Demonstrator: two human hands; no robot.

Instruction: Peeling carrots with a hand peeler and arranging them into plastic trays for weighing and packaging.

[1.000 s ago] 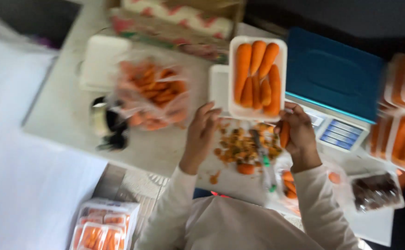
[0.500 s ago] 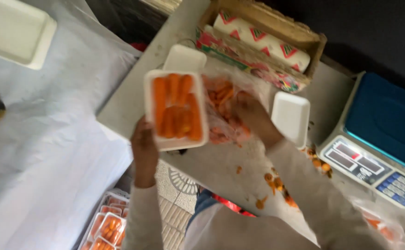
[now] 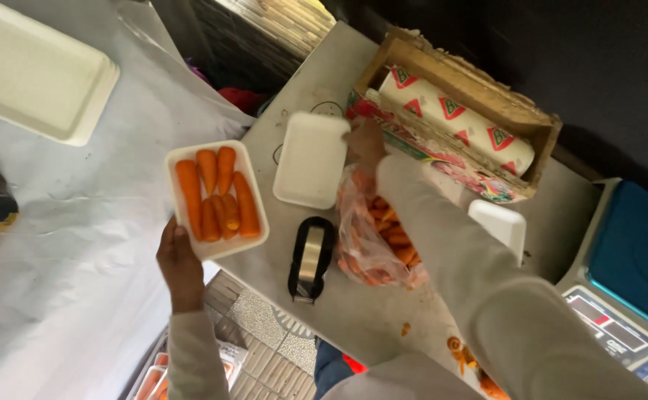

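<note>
My left hand (image 3: 179,267) grips the near edge of a white foam tray (image 3: 254,238) holding several whole carrots (image 3: 216,196), out past the table's left edge. My right hand (image 3: 365,141) reaches over a clear plastic bag of carrots (image 3: 376,241) to the far corner of an empty white foam tray (image 3: 313,159), beside a worn cardboard box. Its fingers are partly hidden, so I cannot tell whether it grips the tray.
The cardboard box (image 3: 535,122) holds a roll of patterned film (image 3: 457,122). A black tape dispenser (image 3: 309,259) lies near the bag, another foam tray (image 3: 498,226) behind my sleeve. A blue-topped scale (image 3: 635,274) stands right. A stack of trays (image 3: 35,74) rests on white sheeting. Packed carrot trays (image 3: 154,381) sit below.
My left hand has carried the filled carrot tray leftward off the table edge. My right hand left the carrot bag and reached up to the empty tray's corner. The view shifted left.
</note>
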